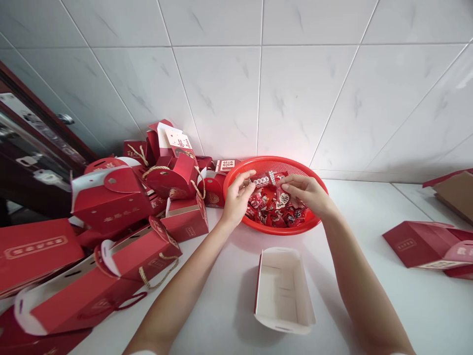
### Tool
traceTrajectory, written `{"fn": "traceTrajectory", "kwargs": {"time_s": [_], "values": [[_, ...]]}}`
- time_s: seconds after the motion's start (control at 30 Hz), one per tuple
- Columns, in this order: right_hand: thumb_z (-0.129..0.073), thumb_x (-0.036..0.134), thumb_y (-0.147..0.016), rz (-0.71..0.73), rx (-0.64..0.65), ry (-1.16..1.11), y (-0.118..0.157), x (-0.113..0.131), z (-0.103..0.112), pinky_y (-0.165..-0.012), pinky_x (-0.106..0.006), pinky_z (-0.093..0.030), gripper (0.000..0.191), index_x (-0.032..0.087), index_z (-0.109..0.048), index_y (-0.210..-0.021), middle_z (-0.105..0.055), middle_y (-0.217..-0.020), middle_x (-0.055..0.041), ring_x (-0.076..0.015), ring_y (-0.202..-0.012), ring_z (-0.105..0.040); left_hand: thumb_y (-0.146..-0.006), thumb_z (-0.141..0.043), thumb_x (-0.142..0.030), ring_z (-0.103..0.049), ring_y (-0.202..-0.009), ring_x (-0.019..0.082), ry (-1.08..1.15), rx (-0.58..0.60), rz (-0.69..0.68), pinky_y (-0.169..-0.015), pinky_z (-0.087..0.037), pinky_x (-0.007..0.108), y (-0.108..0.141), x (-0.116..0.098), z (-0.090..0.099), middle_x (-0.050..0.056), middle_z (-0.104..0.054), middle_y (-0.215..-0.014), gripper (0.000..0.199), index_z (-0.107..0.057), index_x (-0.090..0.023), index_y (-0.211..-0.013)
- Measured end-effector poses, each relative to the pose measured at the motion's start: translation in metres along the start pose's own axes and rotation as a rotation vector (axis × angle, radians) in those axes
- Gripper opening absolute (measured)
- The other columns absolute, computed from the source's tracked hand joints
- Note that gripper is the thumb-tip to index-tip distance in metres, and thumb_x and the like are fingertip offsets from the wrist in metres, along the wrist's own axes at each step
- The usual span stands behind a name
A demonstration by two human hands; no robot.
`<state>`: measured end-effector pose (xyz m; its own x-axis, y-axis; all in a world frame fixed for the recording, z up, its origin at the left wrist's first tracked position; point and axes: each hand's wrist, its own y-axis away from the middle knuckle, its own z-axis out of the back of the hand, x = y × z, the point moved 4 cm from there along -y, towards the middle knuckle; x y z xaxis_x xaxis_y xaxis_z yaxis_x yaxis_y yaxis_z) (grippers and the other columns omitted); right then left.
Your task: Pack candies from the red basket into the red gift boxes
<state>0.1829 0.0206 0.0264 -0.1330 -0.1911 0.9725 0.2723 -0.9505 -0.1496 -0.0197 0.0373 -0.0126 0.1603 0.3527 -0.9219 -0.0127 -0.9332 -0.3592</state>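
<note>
A red plastic basket (283, 230) stands against the tiled wall with many red-wrapped candies (271, 212) inside. Over its left side, my left hand (238, 197) pinches the left end of a long dark-red wrapped bar (261, 181) between thumb and fingers. My right hand (305, 192) is over the basket's right side, its thumb and fingers closed on a red candy packet (283, 197) with a round white label. In front of the basket, nearer to me, an open box (284, 291) with a white inside sits on the white surface, with nothing in it.
Red gift boxes (111, 197), some with rope handles, are heaped along the left side. More red boxes (424, 244) lie at the right, near an open brown-lined box (456, 195). A dark frame with metal fittings (44, 148) stands at the far left.
</note>
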Motion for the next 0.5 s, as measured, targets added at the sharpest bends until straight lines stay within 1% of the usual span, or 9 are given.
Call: {"fn": "traceTrajectory", "kwargs": {"time_s": [0.07,0.13,0.2,0.27,0.37,0.43,0.5], "values": [[-0.079,0.053,-0.078,0.024,-0.016,0.018,0.000,0.002,-0.004,-0.041,-0.025,-0.034,0.037,0.020,-0.070,-0.093,-0.058,-0.055,0.0053,-0.0084,-0.042,-0.045,-0.087,-0.073,-0.035,-0.072,-0.103,0.023,-0.059,0.000,-0.035,-0.091,-0.063,0.039,0.000,-0.001,0.000,0.007,-0.073,-0.116,0.034,-0.069,-0.023,-0.119],[-0.083,0.054,-0.074,0.011,-0.037,0.008,-0.001,0.000,-0.008,-0.040,-0.025,-0.032,0.041,0.021,-0.065,-0.090,-0.062,-0.059,0.0043,-0.0077,-0.039,-0.042,-0.087,-0.071,-0.032,-0.071,-0.108,0.024,-0.093,-0.010,-0.058,-0.093,-0.061,0.037,0.001,-0.003,0.000,0.008,-0.073,-0.122,0.032,-0.069,-0.023,-0.118],[-0.086,0.057,-0.070,-0.006,-0.056,-0.005,-0.002,-0.003,-0.012,-0.038,-0.025,-0.030,0.047,0.022,-0.059,-0.086,-0.066,-0.062,0.0029,-0.0071,-0.038,-0.040,-0.087,-0.070,-0.029,-0.072,-0.107,0.023,-0.111,-0.010,-0.076,-0.094,-0.061,0.036,0.002,-0.005,-0.001,0.007,-0.074,-0.120,0.028,-0.071,-0.022,-0.115],[-0.086,0.058,-0.069,0.006,-0.084,0.004,-0.004,-0.005,-0.016,-0.040,-0.025,-0.031,0.049,0.023,-0.055,-0.083,-0.066,-0.061,0.0031,-0.0075,-0.039,-0.041,-0.087,-0.069,-0.028,-0.073,-0.106,0.022,-0.116,0.016,-0.085,-0.094,-0.060,0.035,0.002,-0.007,-0.003,0.007,-0.076,-0.115,0.023,-0.073,-0.021,-0.109],[-0.085,0.054,-0.069,0.070,-0.134,0.055,-0.006,-0.007,-0.021,-0.046,-0.025,-0.036,0.047,0.024,-0.051,-0.081,-0.062,-0.057,0.0045,-0.0107,-0.047,-0.048,-0.085,-0.070,-0.030,-0.073,-0.107,0.023,-0.102,0.056,-0.076,-0.096,-0.059,0.036,0.003,-0.009,-0.006,0.007,-0.078,-0.111,0.021,-0.075,-0.020,-0.103],[-0.084,0.050,-0.070,0.107,-0.154,0.086,-0.007,-0.008,-0.023,-0.050,-0.026,-0.040,0.044,0.024,-0.051,-0.080,-0.062,-0.057,0.0043,-0.0128,-0.052,-0.053,-0.083,-0.073,-0.031,-0.074,-0.104,0.023,-0.090,0.063,-0.049,-0.093,-0.060,0.035,0.003,-0.009,-0.006,0.008,-0.078,-0.111,0.023,-0.076,-0.019,-0.102],[-0.083,0.047,-0.072,0.133,-0.159,0.107,-0.007,-0.009,-0.025,-0.053,-0.027,-0.042,0.040,0.023,-0.051,-0.077,-0.062,-0.060,0.0034,-0.0133,-0.054,-0.054,-0.078,-0.077,-0.031,-0.074,-0.095,0.022,-0.078,0.070,-0.009,-0.086,-0.061,0.033,0.003,-0.009,-0.006,0.008,-0.078,-0.110,0.027,-0.076,-0.019,-0.102]]}}
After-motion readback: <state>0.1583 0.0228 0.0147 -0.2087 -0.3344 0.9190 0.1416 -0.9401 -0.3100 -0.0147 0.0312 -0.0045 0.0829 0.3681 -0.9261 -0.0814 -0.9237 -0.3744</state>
